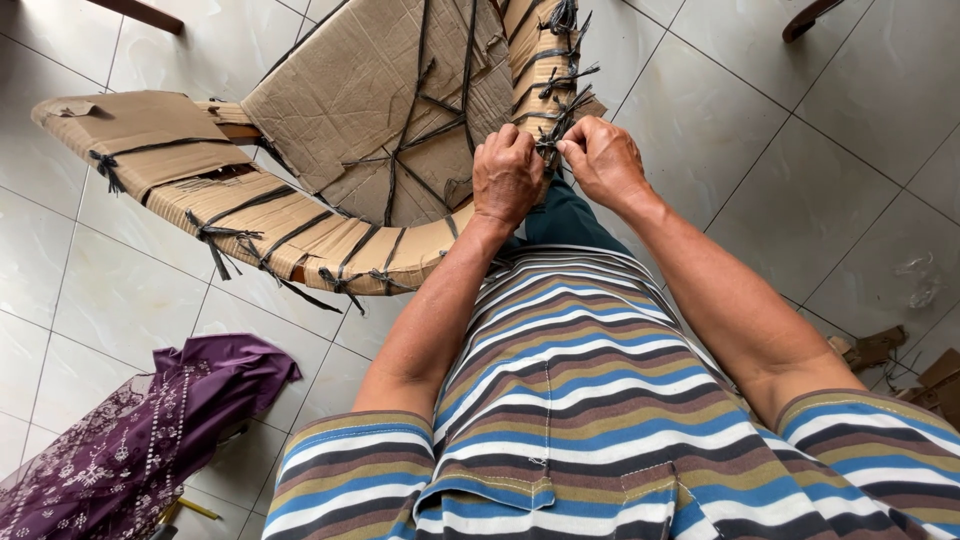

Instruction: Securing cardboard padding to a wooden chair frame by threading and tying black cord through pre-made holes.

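A chair frame wrapped in brown cardboard (300, 215) stands in front of me, bound at intervals with black plastic string. My left hand (506, 175) and my right hand (603, 160) meet on the right arm of the frame. Both pinch the ends of a black string tie (550, 140) between thumb and fingers. More knotted black ties (562, 75) run up the same arm above my hands. A large cardboard sheet (370, 90) covers the seat, crossed by black strings.
A purple patterned cloth (130, 440) lies on the white tiled floor (760, 130) at the lower left. Cardboard scraps (880, 350) and a clear plastic bit (915, 280) lie at the right. Dark wooden furniture legs (812, 18) show at the top edges.
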